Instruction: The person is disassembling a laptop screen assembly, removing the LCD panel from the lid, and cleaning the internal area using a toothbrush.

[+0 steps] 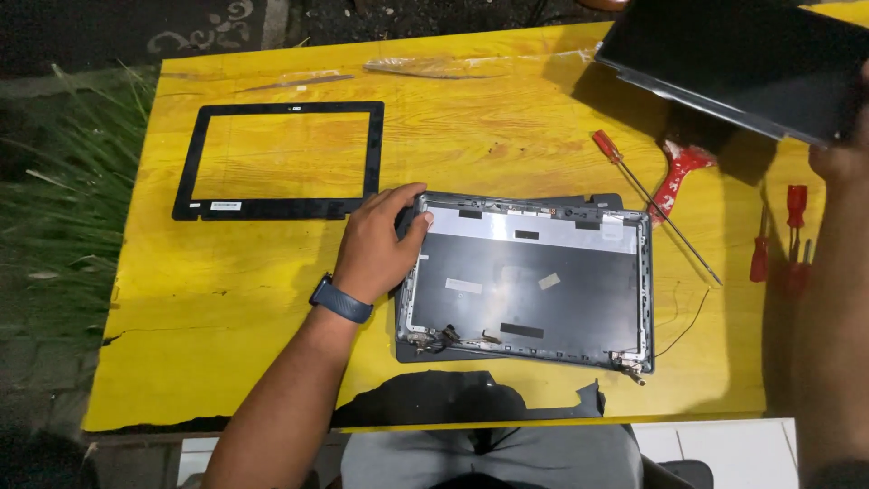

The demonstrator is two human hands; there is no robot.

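My left hand (378, 243) rests on the left edge of an opened laptop lid shell (529, 290), its grey inside facing up with tape patches and hinges along the near edge. My right hand (842, 158) at the far right holds up a dark flat screen panel (738, 59) above the table's back right corner. A band sits on my left wrist.
A black screen bezel frame (276, 163) lies at the back left of the yellow wooden table (226, 308). A long red-handled screwdriver (652, 204), a red tool (677, 172) and small red screwdrivers (778, 240) lie to the right. Clear plastic strips (425, 67) lie at the back edge. Grass borders the left.
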